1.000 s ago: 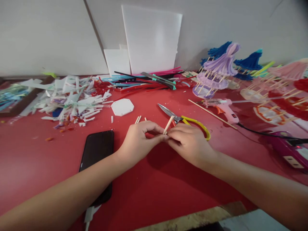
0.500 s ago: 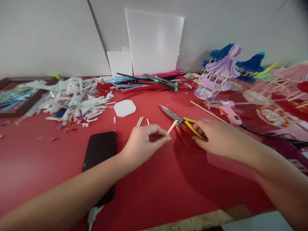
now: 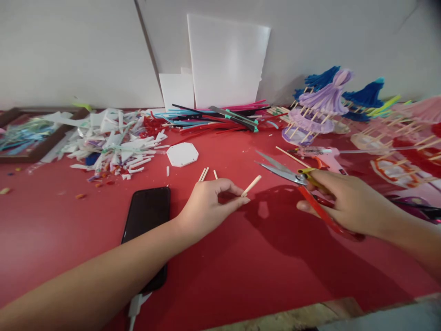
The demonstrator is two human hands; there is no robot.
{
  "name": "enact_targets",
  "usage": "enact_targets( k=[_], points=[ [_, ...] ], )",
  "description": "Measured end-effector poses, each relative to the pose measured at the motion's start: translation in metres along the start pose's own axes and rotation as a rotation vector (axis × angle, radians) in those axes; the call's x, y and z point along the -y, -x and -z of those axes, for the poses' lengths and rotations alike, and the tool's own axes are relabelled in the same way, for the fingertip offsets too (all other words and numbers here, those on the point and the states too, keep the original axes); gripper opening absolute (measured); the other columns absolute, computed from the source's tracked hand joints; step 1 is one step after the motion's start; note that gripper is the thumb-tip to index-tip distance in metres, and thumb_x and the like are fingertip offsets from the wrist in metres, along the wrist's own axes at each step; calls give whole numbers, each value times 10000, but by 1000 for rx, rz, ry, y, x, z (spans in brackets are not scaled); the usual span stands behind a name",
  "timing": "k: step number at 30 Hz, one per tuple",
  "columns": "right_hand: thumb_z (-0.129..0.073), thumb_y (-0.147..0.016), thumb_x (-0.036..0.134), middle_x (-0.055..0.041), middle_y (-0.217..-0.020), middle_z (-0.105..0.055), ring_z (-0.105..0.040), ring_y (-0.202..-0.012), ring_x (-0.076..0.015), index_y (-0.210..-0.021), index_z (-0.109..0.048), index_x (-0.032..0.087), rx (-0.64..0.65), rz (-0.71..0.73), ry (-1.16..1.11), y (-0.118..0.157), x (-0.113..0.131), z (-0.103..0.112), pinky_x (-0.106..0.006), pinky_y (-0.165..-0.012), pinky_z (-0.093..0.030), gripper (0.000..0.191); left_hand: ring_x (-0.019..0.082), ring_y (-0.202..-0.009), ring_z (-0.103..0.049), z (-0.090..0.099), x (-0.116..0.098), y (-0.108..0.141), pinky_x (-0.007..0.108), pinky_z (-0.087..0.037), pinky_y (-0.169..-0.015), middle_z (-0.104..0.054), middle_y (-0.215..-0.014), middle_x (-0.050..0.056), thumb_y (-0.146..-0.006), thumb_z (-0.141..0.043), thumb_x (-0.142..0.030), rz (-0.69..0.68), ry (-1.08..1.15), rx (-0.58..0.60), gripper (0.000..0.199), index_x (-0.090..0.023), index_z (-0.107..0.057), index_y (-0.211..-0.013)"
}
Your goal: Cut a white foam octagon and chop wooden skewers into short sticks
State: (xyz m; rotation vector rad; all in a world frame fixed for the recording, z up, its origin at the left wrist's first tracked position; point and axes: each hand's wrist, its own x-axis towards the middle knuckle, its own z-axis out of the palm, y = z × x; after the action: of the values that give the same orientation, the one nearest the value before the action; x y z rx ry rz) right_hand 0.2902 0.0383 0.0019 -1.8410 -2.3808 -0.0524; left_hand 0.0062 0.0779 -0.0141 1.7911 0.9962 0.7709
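Between thumb and fingers, my left hand (image 3: 206,202) pinches a short wooden stick (image 3: 252,185), its free end pointing up and right. My right hand (image 3: 347,200) grips scissors (image 3: 282,170) with one yellow and one red handle. Their blades are parted and aim left, a short way from the stick and apart from it. Just behind my left hand lie several short sticks (image 3: 204,174), partly hidden by it. A white octagonal foam plate (image 3: 182,154) with small holes rests beyond them.
A black phone (image 3: 146,216) with a cable lies left of my left hand. White scraps (image 3: 117,142) are heaped behind it. Coloured pipe cleaners (image 3: 206,119) and a cutter (image 3: 237,118) lie at the back. Right are a pink glue gun (image 3: 332,158) and a purple carousel model (image 3: 317,110).
My right hand has lifted the scissors off the table and drawn them right, with the blades now parted. My left hand still holds the stick in nearly the same place.
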Motion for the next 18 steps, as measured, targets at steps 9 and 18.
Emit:
enact_targets(
  k=[9, 18],
  points=[
    [-537, -759, 720, -31, -723, -650, -627, -592, -189, -711, -511, 235, -46, 184, 28, 8, 3, 6, -293, -505, -437, 488, 112, -688, -653, 1, 0, 0, 218, -511, -670, -710, -727, -8, -798, -681, -207, -16, -64, 4, 81, -174, -661, -727],
    [-462, -846, 664, -54, -768, -689, -680, -663, -206, -780, -564, 224, -103, 263, 31, 5, 1, 5, -300, -521, -482, 456, 114, -674, -649, 1, 1, 0, 222, -514, -657, -712, -725, -5, -787, -679, -211, -13, -31, 5, 66, -178, -670, -731]
  ],
)
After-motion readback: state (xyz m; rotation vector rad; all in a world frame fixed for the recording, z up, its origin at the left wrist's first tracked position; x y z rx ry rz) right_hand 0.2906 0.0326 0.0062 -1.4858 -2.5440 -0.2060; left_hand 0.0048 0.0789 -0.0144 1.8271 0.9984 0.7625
